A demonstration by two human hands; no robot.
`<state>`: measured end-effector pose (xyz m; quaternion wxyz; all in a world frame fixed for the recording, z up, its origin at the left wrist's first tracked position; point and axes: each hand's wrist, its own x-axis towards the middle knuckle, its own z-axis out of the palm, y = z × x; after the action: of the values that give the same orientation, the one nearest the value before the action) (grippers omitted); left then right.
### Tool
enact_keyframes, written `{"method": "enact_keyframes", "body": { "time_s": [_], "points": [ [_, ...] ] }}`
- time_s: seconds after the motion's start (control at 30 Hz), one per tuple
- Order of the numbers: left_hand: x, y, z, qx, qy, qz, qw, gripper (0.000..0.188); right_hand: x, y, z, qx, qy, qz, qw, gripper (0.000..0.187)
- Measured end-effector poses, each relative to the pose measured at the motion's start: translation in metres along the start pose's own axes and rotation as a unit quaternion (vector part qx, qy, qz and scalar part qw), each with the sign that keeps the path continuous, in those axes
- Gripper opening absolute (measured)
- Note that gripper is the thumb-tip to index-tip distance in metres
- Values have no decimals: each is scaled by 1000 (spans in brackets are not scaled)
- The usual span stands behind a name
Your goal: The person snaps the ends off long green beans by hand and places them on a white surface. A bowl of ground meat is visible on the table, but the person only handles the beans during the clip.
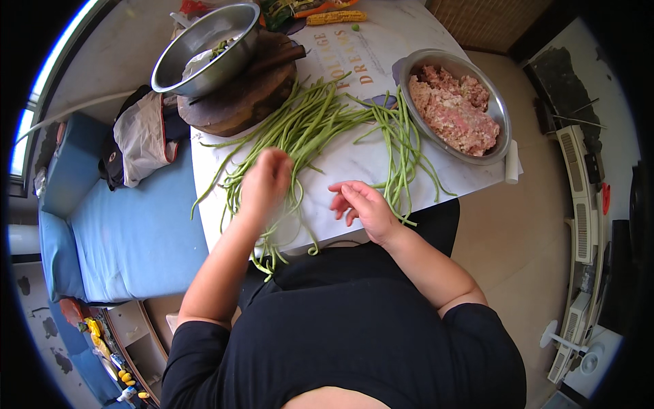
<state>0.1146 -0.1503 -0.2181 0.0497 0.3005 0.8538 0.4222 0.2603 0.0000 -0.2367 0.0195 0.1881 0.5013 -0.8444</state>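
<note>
Long green beans (317, 123) lie in a loose heap on the white marbled table, their tips hanging over its front edge. A smaller bunch of green beans (402, 146) lies to the right. My left hand (267, 183) is over the near part of the heap, smeared by motion, so its fingers and anything in them are unclear. Beside the smaller bunch is my right hand (364, 206), palm turned inward, fingers loosely curved and apart, with nothing visible in it. A metal bowl of minced meat (455, 112) stands at the table's right side.
At the back left, a metal bowl (204, 58) sits on a round wooden chopping block (238, 109). A corn cob (336, 18) lies at the far edge. Left of the table is a blue sofa (136, 232) with clothing (144, 136). A white cylinder (511, 162) is at the right corner.
</note>
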Motion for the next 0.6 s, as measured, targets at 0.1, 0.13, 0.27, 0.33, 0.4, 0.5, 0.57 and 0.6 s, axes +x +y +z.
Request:
{"method": "enact_keyframes", "body": {
  "time_s": [0.1, 0.13, 0.27, 0.33, 0.4, 0.5, 0.57, 0.6],
  "points": [
    [-49, 30, 7, 27, -103, 19, 994, 12, 1, -14, 23, 172, 5, 51, 984, 34],
    [-59, 33, 5, 11, -147, 92, 985, 13, 3, -11, 19, 161, 13, 34, 986, 34],
    [-84, 24, 1, -38, -299, -6, 953, 20, 2, -5, 10, 124, 14, -15, 992, 32],
    [-90, 21, -1, -58, -353, -16, 934, 22, -4, -2, 9, 112, -52, -41, 992, 32],
    [-94, 28, -6, -62, -378, -19, 924, 24, -11, 0, 14, 86, -39, -83, 992, 33],
    [-98, 32, -8, -47, -397, 26, 916, 29, -18, 6, 13, 78, -26, -137, 987, 35],
    [-102, 34, -7, -37, -393, 41, 918, 31, -26, 3, 14, 54, -55, -132, 988, 35],
    [-105, 34, -6, -28, -388, 48, 920, 31, -31, 0, 15, 43, -69, -130, 988, 35]
  ]
}}
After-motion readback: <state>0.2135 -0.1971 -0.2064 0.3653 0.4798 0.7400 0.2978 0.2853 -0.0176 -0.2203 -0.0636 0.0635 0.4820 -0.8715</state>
